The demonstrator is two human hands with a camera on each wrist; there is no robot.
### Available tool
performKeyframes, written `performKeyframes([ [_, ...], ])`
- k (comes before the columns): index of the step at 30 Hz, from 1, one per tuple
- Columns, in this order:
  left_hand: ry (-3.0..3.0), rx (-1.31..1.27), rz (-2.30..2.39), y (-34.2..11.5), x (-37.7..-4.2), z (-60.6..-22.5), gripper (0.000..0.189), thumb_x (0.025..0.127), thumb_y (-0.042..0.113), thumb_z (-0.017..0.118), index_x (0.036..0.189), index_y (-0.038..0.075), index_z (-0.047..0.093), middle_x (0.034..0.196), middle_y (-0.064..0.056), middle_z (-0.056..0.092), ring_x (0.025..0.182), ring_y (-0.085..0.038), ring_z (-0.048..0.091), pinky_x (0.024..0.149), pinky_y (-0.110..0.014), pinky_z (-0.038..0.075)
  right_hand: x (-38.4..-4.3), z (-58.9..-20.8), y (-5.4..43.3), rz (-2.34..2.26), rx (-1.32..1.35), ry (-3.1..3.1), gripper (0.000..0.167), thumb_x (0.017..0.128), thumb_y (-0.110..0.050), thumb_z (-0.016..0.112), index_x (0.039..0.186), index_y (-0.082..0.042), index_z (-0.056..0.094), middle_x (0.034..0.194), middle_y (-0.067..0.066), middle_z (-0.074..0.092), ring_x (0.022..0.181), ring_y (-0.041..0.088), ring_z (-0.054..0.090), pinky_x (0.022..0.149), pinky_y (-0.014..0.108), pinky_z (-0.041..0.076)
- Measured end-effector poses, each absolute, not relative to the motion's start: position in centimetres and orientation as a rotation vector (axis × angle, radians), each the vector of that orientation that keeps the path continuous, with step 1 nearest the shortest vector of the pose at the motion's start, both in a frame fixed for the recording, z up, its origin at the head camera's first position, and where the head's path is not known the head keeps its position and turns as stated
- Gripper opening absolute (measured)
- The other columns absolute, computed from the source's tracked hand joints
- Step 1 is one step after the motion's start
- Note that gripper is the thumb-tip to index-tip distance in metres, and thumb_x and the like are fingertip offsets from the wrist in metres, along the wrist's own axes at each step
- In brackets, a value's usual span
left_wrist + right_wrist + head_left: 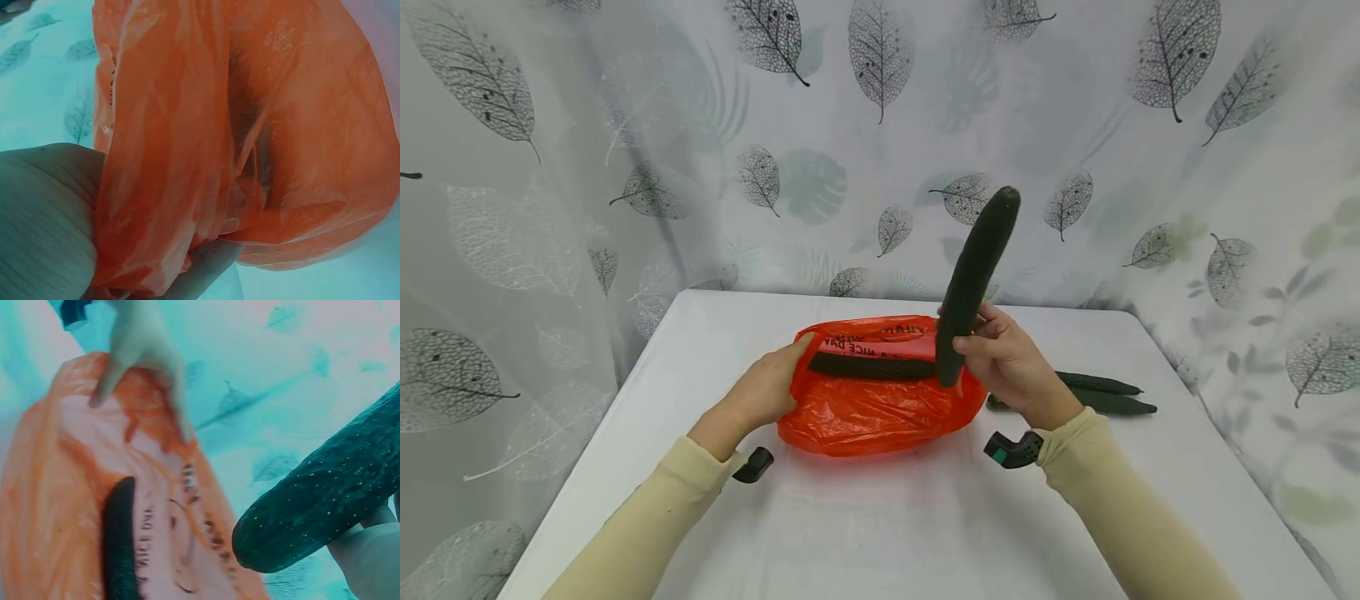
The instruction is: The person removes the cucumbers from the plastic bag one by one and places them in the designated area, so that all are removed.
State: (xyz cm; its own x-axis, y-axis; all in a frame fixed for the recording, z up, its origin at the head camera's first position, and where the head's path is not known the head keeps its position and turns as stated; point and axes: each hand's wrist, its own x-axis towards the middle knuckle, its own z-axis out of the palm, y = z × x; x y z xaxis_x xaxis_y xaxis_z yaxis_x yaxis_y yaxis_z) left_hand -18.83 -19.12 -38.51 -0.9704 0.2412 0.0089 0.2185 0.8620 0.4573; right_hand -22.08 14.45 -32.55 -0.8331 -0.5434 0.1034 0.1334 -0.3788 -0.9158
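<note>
A red plastic bag (pixel 865 421) with dark printing lies on the table, its mouth spread. My left hand (pixel 763 390) holds the bag's left rim, thumb inside the mouth; in the left wrist view the plastic (pixel 169 137) hides most of the fingers. Inside the bag lies one dark green cucumber (pixel 872 367), also visible in the right wrist view (pixel 119 540). My right hand (pixel 1011 360) grips another cucumber (pixel 976 275) near its lower half. That cucumber stands steeply, its top leaning right, with its lower end in front of the bag's right side of the mouth.
More cucumbers (pixel 1112 403) lie on the white table (pixel 880 525) to the right, partly hidden behind my right hand and wrist. A leaf-patterned curtain (pixel 880 167) hangs behind the table and along both sides.
</note>
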Motion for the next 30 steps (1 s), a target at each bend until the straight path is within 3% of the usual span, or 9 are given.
performKeyframes([
  [6,2.974,0.356,0.722,-19.2,-18.8,-38.6,0.093,0.075,-0.012,0.073,0.157,-0.001,0.03,0.147,-0.021,0.051,0.123,-0.038,0.056,0.103,-0.051,0.047,-22.1,-30.9,16.7,-2.271,-0.616,1.483,0.043,0.099,0.008,0.05,0.136,-0.012,0.055,0.124,0.007,0.058,0.127,0.03,0.043,0.105,0.038,0.043],
  [12,3.0,0.403,0.708,-19.4,-18.9,-38.7,0.092,0.073,-0.012,0.072,0.155,-0.004,0.031,0.144,-0.023,0.052,0.121,-0.039,0.057,0.104,-0.051,0.046,-22.2,-30.9,19.4,-2.298,-0.677,1.584,0.044,0.097,0.013,0.05,0.135,-0.008,0.056,0.118,0.007,0.063,0.115,0.026,0.052,0.099,0.034,0.048],
  [17,3.012,0.432,0.701,-19.5,-18.9,-38.8,0.093,0.072,-0.012,0.073,0.155,-0.005,0.031,0.143,-0.024,0.053,0.121,-0.04,0.058,0.105,-0.051,0.046,-22.2,-32.1,21.2,-2.3,-0.649,1.771,0.046,0.094,0.016,0.054,0.131,-0.009,0.061,0.113,0.005,0.064,0.108,0.024,0.055,0.096,0.031,0.049],
  [24,3.007,0.433,0.708,-19.5,-18.8,-38.7,0.093,0.072,-0.011,0.074,0.155,-0.005,0.031,0.143,-0.024,0.053,0.122,-0.04,0.057,0.106,-0.051,0.045,-22.3,-34.3,23.6,-2.21,-0.619,2.038,0.048,0.089,0.018,0.062,0.13,-0.005,0.064,0.124,0.005,0.064,0.114,0.021,0.058,0.093,0.026,0.051],
  [30,3.007,0.426,0.707,-19.6,-18.8,-38.8,0.093,0.072,-0.011,0.074,0.155,-0.005,0.031,0.143,-0.024,0.053,0.122,-0.041,0.057,0.106,-0.051,0.045,-22.5,-36.5,25.7,-2.084,-0.626,2.233,0.05,0.083,0.018,0.07,0.13,-0.001,0.063,0.119,0.004,0.065,0.107,0.018,0.062,0.088,0.023,0.054],
])
